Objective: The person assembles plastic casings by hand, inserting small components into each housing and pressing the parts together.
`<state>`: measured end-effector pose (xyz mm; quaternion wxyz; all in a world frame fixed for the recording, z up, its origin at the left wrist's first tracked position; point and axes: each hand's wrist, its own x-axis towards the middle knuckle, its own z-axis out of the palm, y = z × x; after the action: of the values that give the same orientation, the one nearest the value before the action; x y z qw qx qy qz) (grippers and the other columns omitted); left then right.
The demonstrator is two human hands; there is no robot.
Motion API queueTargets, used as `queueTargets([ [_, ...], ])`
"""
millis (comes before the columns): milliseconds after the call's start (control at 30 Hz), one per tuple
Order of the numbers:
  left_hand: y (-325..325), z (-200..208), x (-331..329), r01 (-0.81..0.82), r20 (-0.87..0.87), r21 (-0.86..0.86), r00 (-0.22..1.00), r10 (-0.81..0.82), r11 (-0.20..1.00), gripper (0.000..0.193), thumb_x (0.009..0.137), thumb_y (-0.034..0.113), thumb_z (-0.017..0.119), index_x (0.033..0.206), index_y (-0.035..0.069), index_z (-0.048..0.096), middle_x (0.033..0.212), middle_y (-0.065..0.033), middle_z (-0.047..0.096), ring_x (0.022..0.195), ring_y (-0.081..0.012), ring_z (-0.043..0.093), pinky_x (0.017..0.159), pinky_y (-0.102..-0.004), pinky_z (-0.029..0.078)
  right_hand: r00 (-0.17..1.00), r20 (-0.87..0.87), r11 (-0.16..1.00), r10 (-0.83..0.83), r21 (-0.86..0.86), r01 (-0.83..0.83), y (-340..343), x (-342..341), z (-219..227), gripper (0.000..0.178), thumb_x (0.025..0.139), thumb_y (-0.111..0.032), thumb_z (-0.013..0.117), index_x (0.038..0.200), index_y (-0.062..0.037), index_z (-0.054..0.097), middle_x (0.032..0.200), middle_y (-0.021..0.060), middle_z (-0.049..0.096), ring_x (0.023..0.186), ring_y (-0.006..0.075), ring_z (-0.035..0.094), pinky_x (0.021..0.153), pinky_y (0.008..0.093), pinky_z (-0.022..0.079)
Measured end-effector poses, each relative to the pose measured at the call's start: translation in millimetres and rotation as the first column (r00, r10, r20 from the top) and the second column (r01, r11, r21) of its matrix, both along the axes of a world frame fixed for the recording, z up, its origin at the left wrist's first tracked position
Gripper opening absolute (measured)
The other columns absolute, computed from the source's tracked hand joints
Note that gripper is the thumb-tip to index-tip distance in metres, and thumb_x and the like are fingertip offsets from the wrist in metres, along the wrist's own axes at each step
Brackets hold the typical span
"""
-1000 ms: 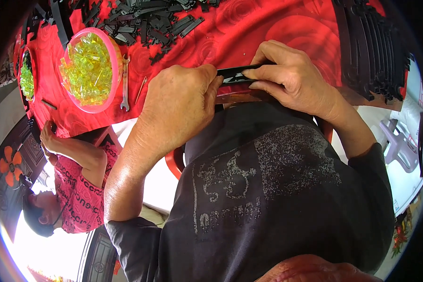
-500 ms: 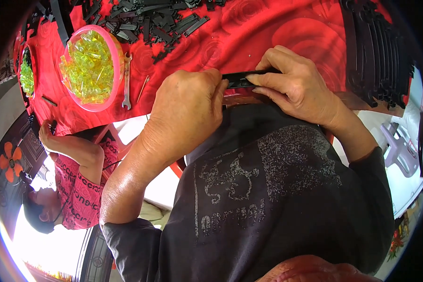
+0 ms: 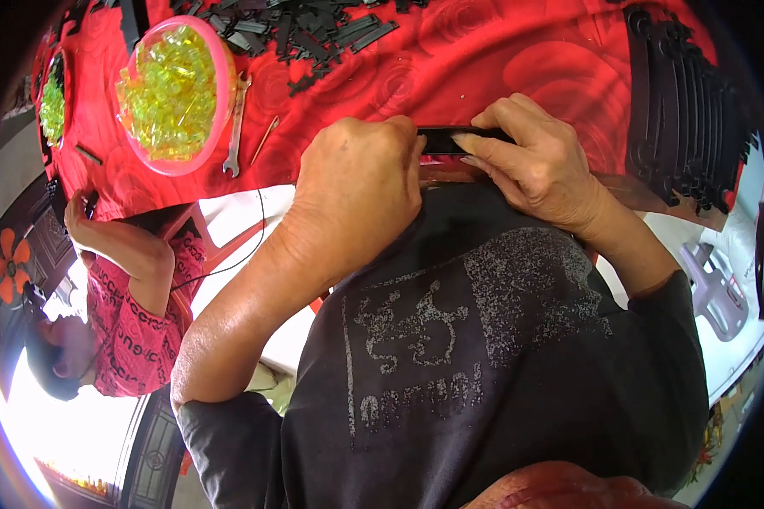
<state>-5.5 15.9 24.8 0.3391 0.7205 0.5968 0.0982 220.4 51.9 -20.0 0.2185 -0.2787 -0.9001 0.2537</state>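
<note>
My left hand (image 3: 361,174) is closed, knuckles up, around the left end of a flat black plastic strip (image 3: 439,141) at the table's near edge. Between thumb and fingers my right hand (image 3: 530,157) pinches the same strip farther right. A short stretch of the strip shows between the two hands, lying roughly level; my fingers cover its ends. Whether a smaller part sits on the strip under my right fingertips I cannot tell.
On the red cloth (image 3: 484,76) stands a pink-rimmed bowl (image 3: 227,81) of yellow-green clear pieces, beside a wrench (image 3: 238,127) and a thin stick (image 3: 265,140). Loose black strips (image 3: 314,30) lie at the back, long black parts (image 3: 683,106) on the right. Another person (image 3: 136,314) sits at left.
The table and its contents have shifted slightly in the picture. Both hands keep hold of the black strip, with my wrists hardly changed.
</note>
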Motion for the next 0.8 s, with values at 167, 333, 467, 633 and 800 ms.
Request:
queueTargets([
  [167, -5, -1, 13, 0.042, -0.152, 0.045, 0.988, -0.035, 0.998, 0.022, 0.091, 0.016, 0.062, 0.079, -0.002, 0.068, 0.069, -0.0246, 0.065, 0.069, -0.0439, 0.068, 0.064, -0.0518, 0.056, 0.999, -0.02, 0.999, -0.03, 0.043, 0.031, -5, 0, 2, 0.019, 0.076, -0.01, 0.077, 0.094, -0.0045, 0.075, 0.085, 0.005, 0.059, 0.079, 0.0216, 0.062, 0.063, 0.0341, 0.054],
  [333, -14, -2, 2, -0.004, -0.093, 0.136, 0.996, 0.017, 0.991, 0.025, 0.095, 0.02, 0.062, 0.081, -0.001, 0.063, 0.069, -0.0253, 0.061, 0.068, -0.0458, 0.063, 0.062, -0.0541, 0.048, 0.999, -0.046, 0.998, -0.027, 0.048, 0.03, -5, -3, 1, 0.02, 0.076, -0.008, 0.078, 0.095, -0.0045, 0.075, 0.086, 0.0056, 0.06, 0.08, 0.0224, 0.062, 0.065, 0.0346, 0.055],
  [467, -31, 19, -12, -0.132, -0.025, 0.092, 0.991, 0.135, 0.987, 0.024, 0.095, 0.019, 0.061, 0.08, 0.0, 0.065, 0.066, -0.0244, 0.062, 0.068, -0.0449, 0.065, 0.062, -0.0532, 0.052, 0.999, -0.031, 0.999, -0.033, 0.013, 0.034, -6, -1, 4, 0.021, 0.075, -0.006, 0.079, 0.095, -0.0041, 0.075, 0.087, 0.0057, 0.061, 0.082, 0.023, 0.063, 0.067, 0.0345, 0.056],
  [633, -54, 18, -20, -0.254, 0.153, 0.037, 0.957, 0.245, 0.967, 0.022, 0.098, 0.015, 0.062, 0.085, -0.002, 0.063, 0.063, -0.0211, 0.053, 0.06, -0.0325, 0.053, 0.055, -0.0443, 0.044, 1.0, 0.006, 0.999, -0.018, 0.04, 0.018, -6, 1, 6, 0.028, 0.075, -0.005, 0.079, 0.103, -0.0053, 0.075, 0.093, 0.0056, 0.062, 0.086, 0.0233, 0.064, 0.069, 0.0354, 0.056],
  [800, -69, 9, -20, -0.308, 0.293, -0.023, 0.907, 0.301, 0.951, 0.021, 0.101, 0.013, 0.061, 0.089, -0.005, 0.062, 0.061, -0.0136, 0.045, 0.057, -0.0128, 0.041, 0.052, -0.0349, 0.039, 0.996, 0.07, 0.995, 0.062, 0.068, -0.067, -1, -5, 15, 0.036, 0.075, -0.004, 0.079, 0.111, -0.007, 0.072, 0.096, 0.0064, 0.061, 0.087, 0.0239, 0.064, 0.073, 0.0368, 0.057],
])
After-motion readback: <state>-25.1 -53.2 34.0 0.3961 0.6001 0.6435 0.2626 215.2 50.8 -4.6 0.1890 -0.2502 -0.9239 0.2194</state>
